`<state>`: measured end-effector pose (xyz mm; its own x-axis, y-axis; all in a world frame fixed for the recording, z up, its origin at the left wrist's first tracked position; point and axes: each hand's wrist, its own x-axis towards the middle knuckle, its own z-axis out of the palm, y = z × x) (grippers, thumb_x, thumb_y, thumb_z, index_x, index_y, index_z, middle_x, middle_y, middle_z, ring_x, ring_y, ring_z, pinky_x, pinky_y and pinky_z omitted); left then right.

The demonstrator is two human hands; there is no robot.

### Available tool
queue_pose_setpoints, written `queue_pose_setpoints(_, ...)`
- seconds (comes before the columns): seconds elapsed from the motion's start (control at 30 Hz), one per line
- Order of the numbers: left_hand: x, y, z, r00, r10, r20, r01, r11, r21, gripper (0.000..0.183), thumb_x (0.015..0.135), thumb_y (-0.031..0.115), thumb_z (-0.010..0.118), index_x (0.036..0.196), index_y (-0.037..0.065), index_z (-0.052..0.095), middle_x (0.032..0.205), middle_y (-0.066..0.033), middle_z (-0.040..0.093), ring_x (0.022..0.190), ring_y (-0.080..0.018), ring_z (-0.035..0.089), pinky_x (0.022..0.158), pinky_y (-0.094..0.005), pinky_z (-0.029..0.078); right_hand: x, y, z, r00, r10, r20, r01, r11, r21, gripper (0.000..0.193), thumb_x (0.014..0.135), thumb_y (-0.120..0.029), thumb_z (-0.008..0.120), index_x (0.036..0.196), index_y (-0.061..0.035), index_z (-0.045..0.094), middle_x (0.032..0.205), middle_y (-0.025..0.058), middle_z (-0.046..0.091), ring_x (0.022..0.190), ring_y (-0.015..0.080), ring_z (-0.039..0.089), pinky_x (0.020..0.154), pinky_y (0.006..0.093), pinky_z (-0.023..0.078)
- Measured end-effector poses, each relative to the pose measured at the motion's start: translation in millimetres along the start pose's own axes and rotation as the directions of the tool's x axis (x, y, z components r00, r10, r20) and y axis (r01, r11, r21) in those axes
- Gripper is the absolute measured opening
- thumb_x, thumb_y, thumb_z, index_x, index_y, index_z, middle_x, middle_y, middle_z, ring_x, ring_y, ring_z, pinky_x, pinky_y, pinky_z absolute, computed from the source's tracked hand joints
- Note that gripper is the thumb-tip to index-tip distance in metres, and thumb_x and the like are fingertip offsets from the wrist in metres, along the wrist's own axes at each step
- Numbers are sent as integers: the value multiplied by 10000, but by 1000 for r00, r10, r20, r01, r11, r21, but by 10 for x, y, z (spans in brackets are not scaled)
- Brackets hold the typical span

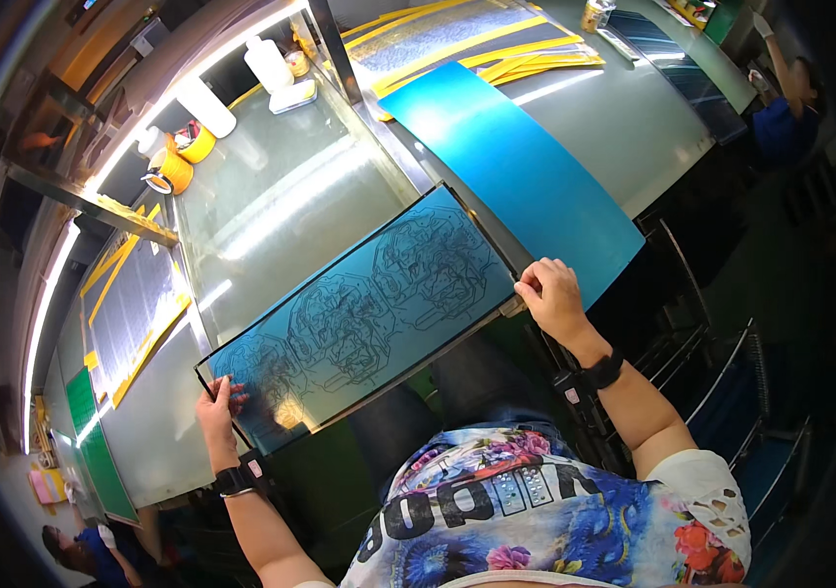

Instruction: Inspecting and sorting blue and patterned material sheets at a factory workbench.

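at far left, a co-worker in blue (109, 557) stands near the end of a green panel (99, 446), which lies on a pale bench; just beside it is a dark film (140, 299) edged with yellow tape. next, yellow tape rolls (173, 174) and a white cylinder (207, 108) stand along the far left side of a glass-topped table (276, 191). the left hand (217, 426) grips the left short edge of a patterned blue sheet (349, 304), its fingers curled closely round the margin; how the fingertips sit beneath cannot be told. the patterned blue sheet, bearing dark branching lines, slants along the near edge of the glass-topped table, with its near long side above the person's legs. beyond the table, to the right, lies a stack of yellow-edged films (457, 44), partly overlapped by a plain blue sheet (521, 167) whose near end juts past the bench. the right hand (550, 294) pinches the right end of the patterned blue sheet, thumb and forefinger drawn together, other fingers folded. at far right, a second co-worker (786, 127) raises an arm.
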<state>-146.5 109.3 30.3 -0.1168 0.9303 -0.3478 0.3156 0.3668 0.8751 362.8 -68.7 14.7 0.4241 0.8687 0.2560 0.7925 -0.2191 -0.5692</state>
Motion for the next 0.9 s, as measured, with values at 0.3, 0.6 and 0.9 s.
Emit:
queue_pose_setpoints(0.3, 18, 0, 13, 999, -48, -19, 49, 998, 33, 145, 899, 224, 612, 922, 83, 589, 762, -42, 660, 596, -112, 620, 514, -210, 428, -11, 24, 6, 1000, 6, 26, -5, 1000, -21, 157, 751, -154, 668, 697, -104, 530, 694, 11, 528, 749, 229, 515, 683, 374, 349)
queue_pose_setpoints(0.6, 44, -4, 64, 997, -66, -25, 66, 998, 9, 152, 886, 214, 629, 878, 78, 562, 715, -37, 642, 581, -121, 623, 501, -212, 436, -7, 11, -14, 1000, 7, 21, -7, 1000, -22, 162, 748, -136, 672, 701, -99, 522, 706, 14, 527, 737, 235, 506, 687, 377, 348)
queue_pose_setpoints(0.9, 55, 36, -6, 990, -91, -109, 98, 993, 58, 302, 861, 266, 651, 980, 16, 531, 694, -67, 608, 565, -145, 626, 486, -240, 458, 60, -26, 69, 997, -76, -4, 76, 997, -32, 170, 720, -127, 674, 699, -90, 510, 699, 52, 527, 725, 290, 514, 642, 416, 369)
